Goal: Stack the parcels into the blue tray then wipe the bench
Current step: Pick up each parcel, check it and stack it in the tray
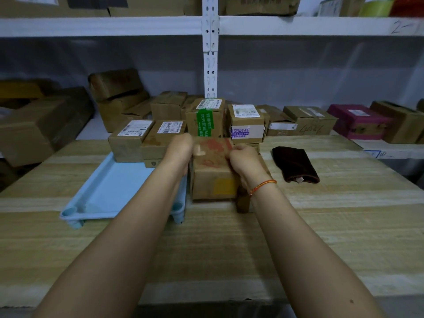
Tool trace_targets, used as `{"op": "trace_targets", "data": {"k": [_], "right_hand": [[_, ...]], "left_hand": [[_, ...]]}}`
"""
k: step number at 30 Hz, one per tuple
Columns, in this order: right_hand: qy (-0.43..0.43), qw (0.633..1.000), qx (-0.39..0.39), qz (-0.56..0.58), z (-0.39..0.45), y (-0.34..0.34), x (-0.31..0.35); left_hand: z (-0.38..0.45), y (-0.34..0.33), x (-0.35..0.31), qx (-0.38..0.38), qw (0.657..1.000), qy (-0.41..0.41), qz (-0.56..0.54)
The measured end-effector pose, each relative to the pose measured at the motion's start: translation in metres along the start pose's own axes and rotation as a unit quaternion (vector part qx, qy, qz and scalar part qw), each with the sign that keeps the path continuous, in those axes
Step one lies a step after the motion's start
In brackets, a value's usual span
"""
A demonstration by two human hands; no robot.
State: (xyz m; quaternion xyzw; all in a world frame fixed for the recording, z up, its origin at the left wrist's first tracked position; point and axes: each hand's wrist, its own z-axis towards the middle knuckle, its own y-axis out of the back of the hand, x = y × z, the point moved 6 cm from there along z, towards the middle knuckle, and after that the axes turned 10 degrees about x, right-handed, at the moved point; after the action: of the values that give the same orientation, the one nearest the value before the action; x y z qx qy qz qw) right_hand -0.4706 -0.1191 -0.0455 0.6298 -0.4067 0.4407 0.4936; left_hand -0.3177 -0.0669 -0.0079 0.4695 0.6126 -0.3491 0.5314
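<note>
Beyond both hands, more cardboard parcels crowded the far edge of the wooden counter (321, 226), among them a green-taped box (205, 120) and a box with purple print (247, 127). A dark brown cloth (296, 165) lay to the right of the right hand (246, 162). The blue tray (110, 191) sat just left of the left hand (180, 152), with two labelled parcels (146, 141) at its far end. Between the hands stood a brown parcel (213, 173) on the counter, faded red print on top and a yellow patch on its near face. Both hands gripped its sides. The labels' writing was too blurred to read.
</note>
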Motion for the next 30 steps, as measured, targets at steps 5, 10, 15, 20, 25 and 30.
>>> {"op": "trace_targets", "data": {"k": [5, 10, 15, 20, 25, 30], "right_hand": [[0.042, 0.985, 0.025, 0.163, -0.012, 0.011, 0.014], [0.031, 0.979, 0.048, 0.193, -0.019, 0.013, 0.012], [0.036, 0.978, 0.084, 0.19, -0.025, 0.006, 0.011], [0.058, 0.988, 0.09, 0.113, -0.02, 0.003, 0.013], [0.086, 0.977, 0.078, 0.179, -0.018, 0.009, 0.008], [0.098, 0.963, 0.117, 0.221, -0.02, 0.002, 0.001]], "left_hand": [[-0.004, 0.007, -0.017, -0.037, 0.997, -0.053, -0.051], [-0.01, 0.004, -0.03, -0.049, 0.99, -0.121, -0.059], [-0.015, -0.008, -0.031, -0.015, 0.983, -0.172, -0.058], [-0.02, -0.009, -0.027, -0.008, 0.976, -0.207, -0.069], [-0.023, 0.003, -0.023, -0.023, 0.966, -0.218, -0.139], [-0.016, 0.003, -0.005, 0.029, 0.987, -0.151, -0.053]]}}
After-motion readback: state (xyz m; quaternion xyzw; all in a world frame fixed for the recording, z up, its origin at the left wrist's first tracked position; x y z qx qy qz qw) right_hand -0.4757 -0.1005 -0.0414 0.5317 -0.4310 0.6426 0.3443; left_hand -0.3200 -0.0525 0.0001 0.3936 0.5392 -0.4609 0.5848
